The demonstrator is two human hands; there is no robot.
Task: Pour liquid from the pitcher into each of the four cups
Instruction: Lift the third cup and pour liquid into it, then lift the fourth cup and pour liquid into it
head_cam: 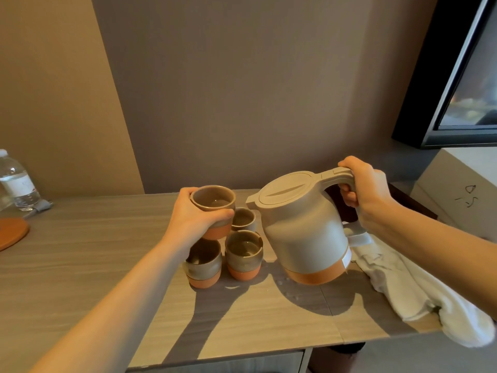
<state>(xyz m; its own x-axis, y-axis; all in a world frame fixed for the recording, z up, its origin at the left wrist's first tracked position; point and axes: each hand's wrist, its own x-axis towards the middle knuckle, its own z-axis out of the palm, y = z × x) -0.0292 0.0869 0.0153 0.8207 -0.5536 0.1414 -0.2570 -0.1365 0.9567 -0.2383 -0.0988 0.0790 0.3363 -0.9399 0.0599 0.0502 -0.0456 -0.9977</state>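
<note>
My right hand [363, 189] grips the handle of a grey pitcher [304, 230] with an orange base, held just above the table and tilted slightly left, its spout close to a raised cup. My left hand [193, 219] holds that grey and orange cup [213, 201] in the air beside the spout. Three more matching cups stand on the wooden table [94, 251]: one at front left [204, 267] under my left hand, one at front right [243, 255] with liquid inside, and one behind [244, 219], partly hidden.
A white towel [419, 292] lies on the table's right end and hangs over its edge. A plastic water bottle [17, 181] and an orange round tray [10, 232] sit at the far left. A dark-framed screen [457, 84] and a white box [462, 189] are at right.
</note>
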